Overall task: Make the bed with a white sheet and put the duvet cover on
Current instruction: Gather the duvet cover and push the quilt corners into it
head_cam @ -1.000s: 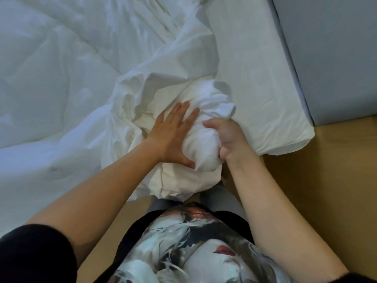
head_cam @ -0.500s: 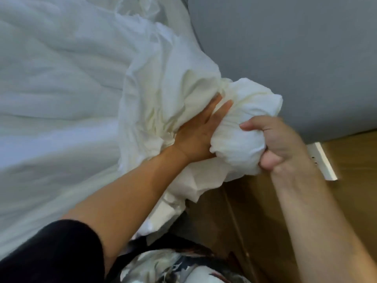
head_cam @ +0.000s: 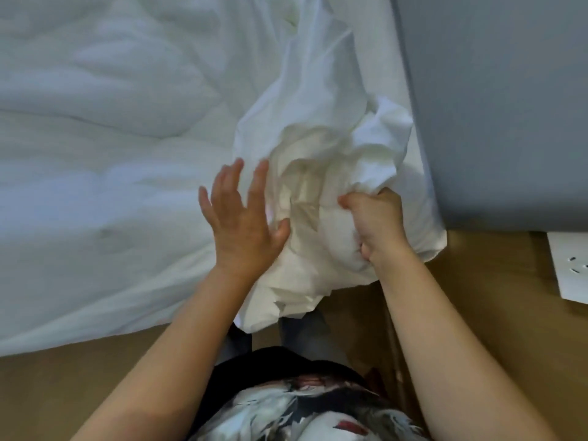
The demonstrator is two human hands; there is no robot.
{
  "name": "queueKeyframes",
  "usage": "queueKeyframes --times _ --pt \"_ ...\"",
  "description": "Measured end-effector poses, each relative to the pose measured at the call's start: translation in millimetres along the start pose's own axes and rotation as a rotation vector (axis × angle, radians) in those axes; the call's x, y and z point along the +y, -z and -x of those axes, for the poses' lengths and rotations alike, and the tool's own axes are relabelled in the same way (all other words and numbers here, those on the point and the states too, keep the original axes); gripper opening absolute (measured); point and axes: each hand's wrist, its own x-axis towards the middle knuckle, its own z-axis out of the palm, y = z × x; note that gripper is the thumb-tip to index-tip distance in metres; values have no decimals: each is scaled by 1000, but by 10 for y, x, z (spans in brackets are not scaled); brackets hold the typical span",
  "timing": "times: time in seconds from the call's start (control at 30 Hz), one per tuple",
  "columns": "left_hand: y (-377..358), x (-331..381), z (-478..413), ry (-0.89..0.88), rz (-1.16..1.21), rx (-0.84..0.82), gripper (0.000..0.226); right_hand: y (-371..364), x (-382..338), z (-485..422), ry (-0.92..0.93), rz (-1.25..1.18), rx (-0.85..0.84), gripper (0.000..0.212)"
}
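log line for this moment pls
step: fitting duvet cover | right hand: grip shut on bunched duvet cover | left hand: open, fingers spread, beside bunch | duvet: spread on bed

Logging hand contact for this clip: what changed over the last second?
The left hand let go: it was pressed into the bunched cover and is now lifted, fingers spread. The right hand stays fisted on the cover's corner. The duvet still lies on the bed.

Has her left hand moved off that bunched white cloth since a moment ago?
Yes. The left hand has lifted off the bunched cloth, fingers spread, now left of it, farther from the grey headboard. The right hand grips it.
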Motion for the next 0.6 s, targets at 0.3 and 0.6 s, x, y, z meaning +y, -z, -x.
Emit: queueKeyframes --times 0.3,0.6 --pt "-343 208 -398 596 429 -495 63 -391 -33 127 304 -17 59 21" --pt "2 -892 -831 398 -1 -446 52 334 266 -574 270 370 361 15"
